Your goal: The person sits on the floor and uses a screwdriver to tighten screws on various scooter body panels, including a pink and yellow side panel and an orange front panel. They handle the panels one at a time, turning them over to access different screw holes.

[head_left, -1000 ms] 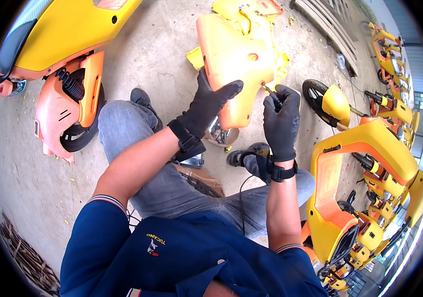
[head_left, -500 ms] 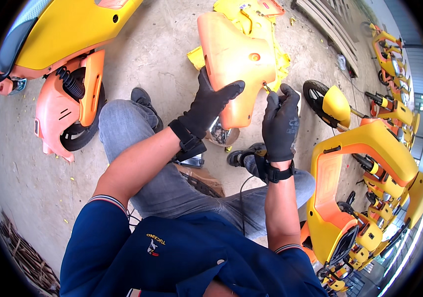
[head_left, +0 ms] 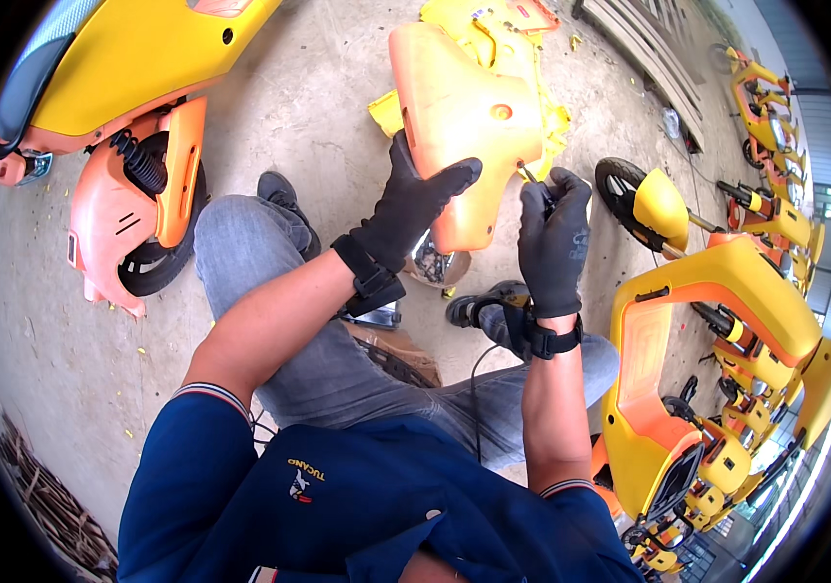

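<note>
An orange plastic scooter panel (head_left: pixel 464 107) lies tilted in front of me, over yellow body parts (head_left: pixel 503 44). My left hand (head_left: pixel 415 194), in a black glove, grips its lower left edge, with the thumb across the front and the fingers behind. At the panel's right edge, my gloved right hand (head_left: pixel 554 228) has its fingers closed around a slim screwdriver (head_left: pixel 527 175). The tip meets a small hole there; most of the tool is hidden by the fingers. Below the panel sits a round bowl (head_left: pixel 454 269) of small metal parts, partly covered by the panel.
At the left stands a yellow and orange scooter (head_left: pixel 143 68) with its rear wheel showing. On the right are a yellow scooter body (head_left: pixel 727 291) and several more scooters behind it. Cardboard (head_left: pixel 406 355) lies between my legs. Wooden slats (head_left: pixel 644 58) lie at the back.
My right hand has shifted slightly and its fingers have curled and turned around the screwdriver. The left hand and the panel stay put.
</note>
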A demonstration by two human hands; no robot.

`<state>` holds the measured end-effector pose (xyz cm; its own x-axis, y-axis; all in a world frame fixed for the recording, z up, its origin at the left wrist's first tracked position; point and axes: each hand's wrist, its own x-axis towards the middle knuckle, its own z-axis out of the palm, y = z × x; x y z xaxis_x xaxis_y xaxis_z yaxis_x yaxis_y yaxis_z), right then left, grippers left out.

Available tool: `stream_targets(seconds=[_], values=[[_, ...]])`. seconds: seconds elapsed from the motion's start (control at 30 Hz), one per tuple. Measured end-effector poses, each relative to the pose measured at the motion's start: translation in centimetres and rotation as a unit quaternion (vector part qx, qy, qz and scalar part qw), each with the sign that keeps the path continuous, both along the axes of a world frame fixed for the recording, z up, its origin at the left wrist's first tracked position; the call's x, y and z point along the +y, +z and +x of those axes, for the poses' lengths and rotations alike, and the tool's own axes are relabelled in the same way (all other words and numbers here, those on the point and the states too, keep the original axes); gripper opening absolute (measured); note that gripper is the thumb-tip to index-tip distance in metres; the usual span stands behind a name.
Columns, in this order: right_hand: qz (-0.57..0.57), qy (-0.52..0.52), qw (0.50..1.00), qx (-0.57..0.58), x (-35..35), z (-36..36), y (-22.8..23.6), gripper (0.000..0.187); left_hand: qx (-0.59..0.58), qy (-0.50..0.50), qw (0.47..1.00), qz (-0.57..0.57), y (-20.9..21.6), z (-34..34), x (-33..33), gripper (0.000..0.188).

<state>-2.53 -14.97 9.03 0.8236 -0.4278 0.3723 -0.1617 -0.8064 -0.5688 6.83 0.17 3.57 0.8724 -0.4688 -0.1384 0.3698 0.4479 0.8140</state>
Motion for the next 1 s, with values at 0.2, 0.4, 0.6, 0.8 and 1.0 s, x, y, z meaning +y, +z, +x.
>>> stream_targets(seconds=[0.2, 0.4, 0.6, 0.8, 1.0], values=[[-0.131, 0.054, 0.990, -0.024, -1.2, -0.3, -0.4, 0.018, 0.010, 0.008, 1.000, -0.006, 0.1, -0.1, -0.1, 0.065], [0.079, 0.017, 0.995, 0.064, -1.3, -0.4, 0.8, 0.018, -0.030, 0.025, 0.999, -0.001, -0.3, -0.1, -0.3, 0.066], [-0.083, 0.085, 0.989, 0.086, -2.1, -0.6, 1.4, 0.017, 0.003, -0.029, 1.000, 0.008, -0.1, 0.4, 0.1, 0.085], [-0.237, 0.125, 0.954, 0.137, -3.7, -0.1, 1.5, 0.018, -0.011, -0.022, 1.000, 0.007, 0.2, 0.3, 0.0, 0.085], [-0.109, 0.136, 0.976, 0.127, -3.8, -0.3, 1.5, 0.018, -0.016, -0.026, 0.999, 0.028, 0.1, 0.2, 0.1, 0.086]])
